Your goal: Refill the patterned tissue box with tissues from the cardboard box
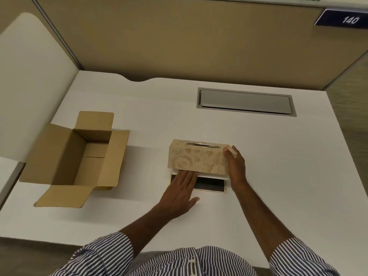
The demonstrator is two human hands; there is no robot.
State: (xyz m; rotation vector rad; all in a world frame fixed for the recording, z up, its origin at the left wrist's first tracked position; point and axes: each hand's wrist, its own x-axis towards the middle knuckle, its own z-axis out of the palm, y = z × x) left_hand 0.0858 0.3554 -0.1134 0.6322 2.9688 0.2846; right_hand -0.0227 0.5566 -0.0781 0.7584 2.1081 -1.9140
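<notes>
White bench [139,108] carries all items. Cardboard box [59,156] stands at the left, flaps spread, interior showing no contents. Patterned tissue box [197,158] sits at centre, tilted over its dark-faced base panel [211,185]. Right hand [235,166] is clamped on the box's right end. Left hand [181,190] lies flat, fingers spread, pressing the panel.

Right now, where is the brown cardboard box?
In the head view, the open brown cardboard box sits on the left side of the white desk, apart from the beige patterned tissue box held by both hands.
</notes>
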